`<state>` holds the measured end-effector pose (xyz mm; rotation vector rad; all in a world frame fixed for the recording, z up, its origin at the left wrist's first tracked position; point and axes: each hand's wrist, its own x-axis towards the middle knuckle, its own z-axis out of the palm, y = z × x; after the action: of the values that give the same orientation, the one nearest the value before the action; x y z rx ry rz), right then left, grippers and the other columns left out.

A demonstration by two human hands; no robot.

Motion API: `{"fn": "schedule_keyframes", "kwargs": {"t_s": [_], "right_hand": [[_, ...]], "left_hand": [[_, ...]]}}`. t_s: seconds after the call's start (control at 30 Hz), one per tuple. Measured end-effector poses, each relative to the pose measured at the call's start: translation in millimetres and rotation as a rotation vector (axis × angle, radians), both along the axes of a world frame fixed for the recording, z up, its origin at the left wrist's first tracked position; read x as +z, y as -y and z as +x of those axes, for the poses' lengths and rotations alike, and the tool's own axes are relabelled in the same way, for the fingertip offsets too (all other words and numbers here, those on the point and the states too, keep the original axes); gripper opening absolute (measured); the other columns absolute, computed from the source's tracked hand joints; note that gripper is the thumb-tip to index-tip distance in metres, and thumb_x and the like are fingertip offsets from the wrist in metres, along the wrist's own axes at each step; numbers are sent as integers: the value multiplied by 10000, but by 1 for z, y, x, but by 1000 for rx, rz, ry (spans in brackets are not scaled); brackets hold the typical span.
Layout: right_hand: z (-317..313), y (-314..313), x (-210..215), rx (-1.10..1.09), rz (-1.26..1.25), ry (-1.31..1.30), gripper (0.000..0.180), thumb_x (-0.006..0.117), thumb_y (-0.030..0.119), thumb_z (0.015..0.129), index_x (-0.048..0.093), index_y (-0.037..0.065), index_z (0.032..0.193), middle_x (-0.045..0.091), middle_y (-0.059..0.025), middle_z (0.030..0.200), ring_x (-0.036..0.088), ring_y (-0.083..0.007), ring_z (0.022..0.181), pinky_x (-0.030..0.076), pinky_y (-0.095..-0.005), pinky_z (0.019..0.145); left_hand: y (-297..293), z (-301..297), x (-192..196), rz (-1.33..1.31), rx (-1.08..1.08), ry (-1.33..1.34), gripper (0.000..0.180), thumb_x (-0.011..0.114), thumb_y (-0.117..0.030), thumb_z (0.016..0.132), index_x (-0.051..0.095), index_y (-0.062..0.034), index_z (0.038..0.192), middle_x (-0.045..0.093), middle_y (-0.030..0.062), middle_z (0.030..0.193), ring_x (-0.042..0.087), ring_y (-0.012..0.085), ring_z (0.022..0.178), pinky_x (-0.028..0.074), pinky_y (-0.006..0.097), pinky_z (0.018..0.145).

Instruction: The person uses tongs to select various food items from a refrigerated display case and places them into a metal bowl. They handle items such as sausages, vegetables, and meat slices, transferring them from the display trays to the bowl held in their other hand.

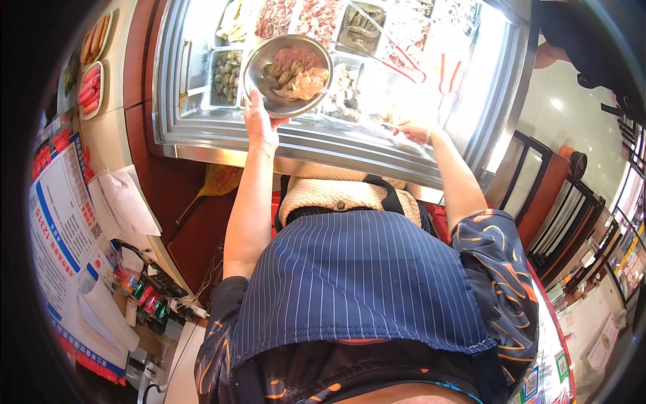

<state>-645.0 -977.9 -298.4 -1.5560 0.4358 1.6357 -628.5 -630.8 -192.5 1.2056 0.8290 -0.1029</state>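
My left hand (261, 124) is closed on the near-left rim of a round steel bowl (254, 101), holding it tilted over the display case. Inside the bowl lie pink minced-looking meat (296, 58), small dark shellfish-like pieces (277, 75) and pale orange slices (308, 85). Over the case's near right part, my right hand (413, 130) has its fingers pinched together, pointing left. A small metallic end shows by its fingertips, too washed out to name. Close to that hand is a tray of whitish and dark pieces (342, 97).
The steel-framed case (323, 149) holds trays of sliced meat (276, 19), shrimp (362, 30) and shellfish (226, 77). Red-handled tongs (404, 71) lie across the trays. Plates of sausages (91, 89) stand at left. A person in dark clothes (592, 40) is at far right.
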Motion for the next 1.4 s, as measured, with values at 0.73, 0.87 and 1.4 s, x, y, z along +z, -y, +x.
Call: {"fn": "schedule_keyframes", "kwargs": {"t_s": [0.73,0.87,1.4], "right_hand": [[-33,-57,118,187,-340,1524,287,529,149,798,572,208,1075,594,-82,756,589,-260,600,480,-347,502],[-35,-31,119,307,-458,1439,279,520,223,815,567,238,1090,618,-130,822,599,-272,626,470,-370,494],[15,-23,-65,532,-468,1150,406,499,164,764,448,11,1137,525,-174,1067,418,-347,1022,344,-408,843]], "left_hand": [[35,-2,-1,-113,-99,-57,465,408,-398,881,356,-46,1181,535,118,987,617,201,673,511,252,375],[23,-9,-5,-159,-37,22,450,393,-386,890,370,-21,1153,558,119,943,618,190,650,506,234,373],[21,-28,33,-37,-3,110,452,405,-415,880,385,-36,1125,577,115,906,620,189,653,500,243,391]]}}
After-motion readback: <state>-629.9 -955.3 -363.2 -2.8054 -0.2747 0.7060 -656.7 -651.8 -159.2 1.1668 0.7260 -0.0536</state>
